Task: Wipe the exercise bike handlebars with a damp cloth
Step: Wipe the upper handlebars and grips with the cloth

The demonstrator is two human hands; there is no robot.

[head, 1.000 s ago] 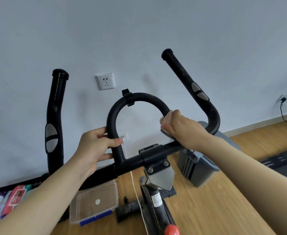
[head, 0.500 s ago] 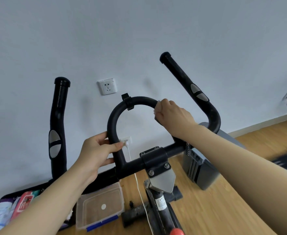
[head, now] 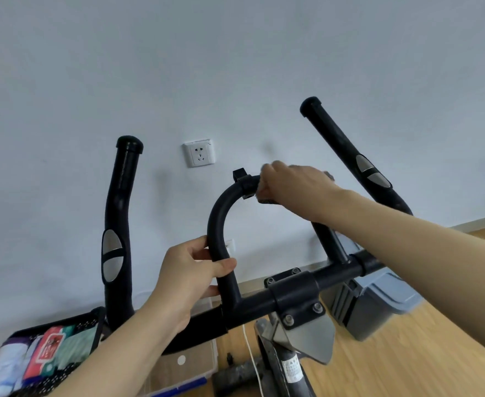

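The cloth (head: 267,200), barely showing under the right hand (head: 292,187), sits at the loop bar's (head: 217,222) twelve o'clock crown, grip clenched around it. Unwiped bar curves toward eight o'clock, where the left hand (head: 189,270) clasps it. A second ago the cloth was at three o'clock.

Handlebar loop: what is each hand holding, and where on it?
Left hand grips the loop low on its left leg. Right hand presses a cloth, mostly hidden, around the loop's top.
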